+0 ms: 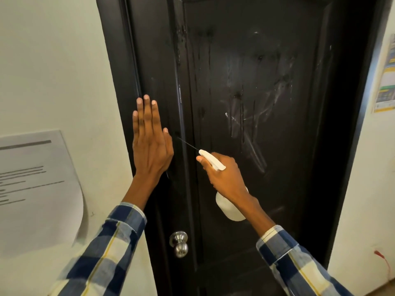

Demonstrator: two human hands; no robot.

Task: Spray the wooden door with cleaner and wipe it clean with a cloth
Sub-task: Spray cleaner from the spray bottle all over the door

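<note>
A dark wooden door fills the middle of the view, its upper panel streaked with wet drips and whitish smears. My left hand lies flat on the door's left stile, fingers together and pointing up, holding nothing. My right hand grips a white spray bottle by its trigger head, nozzle aimed left toward the stile; a thin jet runs from the nozzle to the door beside my left thumb. No cloth is in view.
A round metal door knob sits low on the left stile. A printed paper sheet hangs on the left wall with its corner curling. A coloured poster is on the right wall, and a red mark lower down.
</note>
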